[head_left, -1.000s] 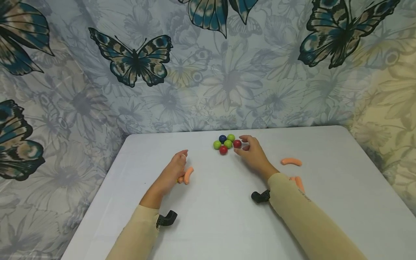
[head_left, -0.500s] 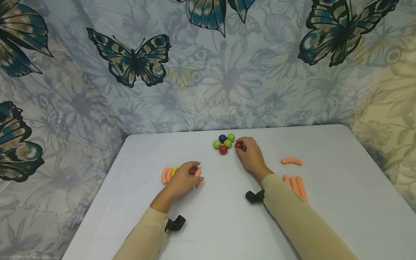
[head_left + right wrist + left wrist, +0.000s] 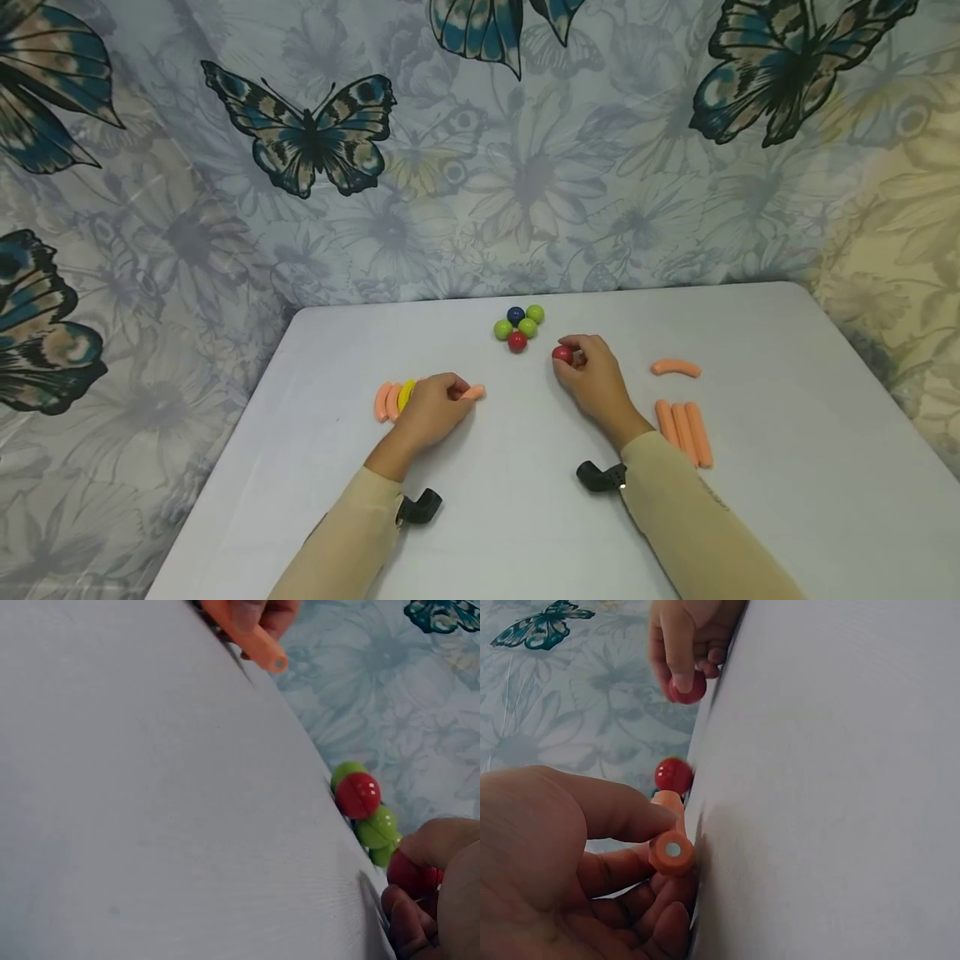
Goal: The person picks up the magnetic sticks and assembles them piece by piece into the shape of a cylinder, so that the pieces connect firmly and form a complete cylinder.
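Note:
My left hand (image 3: 429,408) pinches a short orange magnetic rod (image 3: 476,392) between thumb and fingers. In the left wrist view, a pale round spot shows on the end of this orange rod (image 3: 676,859). To the right, my right hand (image 3: 597,382) pinches a shiny red ball (image 3: 562,355) close over the white table. The right wrist view shows that red ball (image 3: 411,874) partly covered by the thumb. Behind and left of the right hand, a loose red ball (image 3: 517,342) sits with green balls (image 3: 502,330) and a dark blue ball (image 3: 516,315).
Left of my left hand lie curved orange rods (image 3: 383,402) and a yellow curved rod (image 3: 406,393), partly hidden by the hand. Three straight orange rods (image 3: 684,432) lie beside my right sleeve, with a curved orange rod (image 3: 677,367) behind them. Patterned cloth (image 3: 525,183) hangs behind the white table (image 3: 517,500).
The left hand has picked an orange rod from the left row, moved slightly right and turned it sideways. The right hand has taken the red ball from the cluster and drawn it nearer.

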A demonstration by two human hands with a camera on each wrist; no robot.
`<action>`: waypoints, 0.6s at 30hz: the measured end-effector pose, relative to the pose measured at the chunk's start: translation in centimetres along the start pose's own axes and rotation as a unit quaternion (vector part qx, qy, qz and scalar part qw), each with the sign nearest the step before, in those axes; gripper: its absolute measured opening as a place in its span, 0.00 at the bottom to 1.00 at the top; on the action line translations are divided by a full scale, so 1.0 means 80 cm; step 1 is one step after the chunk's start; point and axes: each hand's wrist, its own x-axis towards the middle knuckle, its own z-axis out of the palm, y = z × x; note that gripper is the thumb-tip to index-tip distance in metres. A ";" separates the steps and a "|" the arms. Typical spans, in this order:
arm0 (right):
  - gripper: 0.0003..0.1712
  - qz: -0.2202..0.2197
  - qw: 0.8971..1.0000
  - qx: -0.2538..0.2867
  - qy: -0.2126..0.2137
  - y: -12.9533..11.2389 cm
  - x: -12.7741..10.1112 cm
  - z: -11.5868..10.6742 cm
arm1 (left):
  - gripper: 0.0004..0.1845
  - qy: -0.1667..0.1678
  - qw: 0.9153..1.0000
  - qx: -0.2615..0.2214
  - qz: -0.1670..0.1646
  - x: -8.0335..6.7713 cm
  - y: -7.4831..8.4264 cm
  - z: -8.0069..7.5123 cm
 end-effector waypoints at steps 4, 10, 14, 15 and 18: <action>0.20 -0.003 1.000 0.007 -0.019 -0.001 -0.011 -0.004 | 0.09 -0.009 1.000 -0.012 -0.003 0.005 0.005 0.003; 0.19 0.000 0.998 0.044 -0.053 -0.001 -0.024 -0.011 | 0.09 -0.020 0.998 -0.051 0.009 0.014 0.011 0.016; 0.21 -0.002 0.996 0.061 -0.062 -0.001 -0.030 -0.017 | 0.11 -0.017 0.997 -0.066 0.037 0.017 0.009 0.026; 0.22 -0.004 0.996 0.060 -0.063 -0.001 -0.031 -0.018 | 0.11 -0.015 0.997 -0.066 0.042 0.017 0.008 0.028; 0.22 -0.013 0.996 0.066 -0.062 -0.003 -0.031 -0.018 | 0.10 0.000 0.997 -0.064 0.048 0.016 0.004 0.032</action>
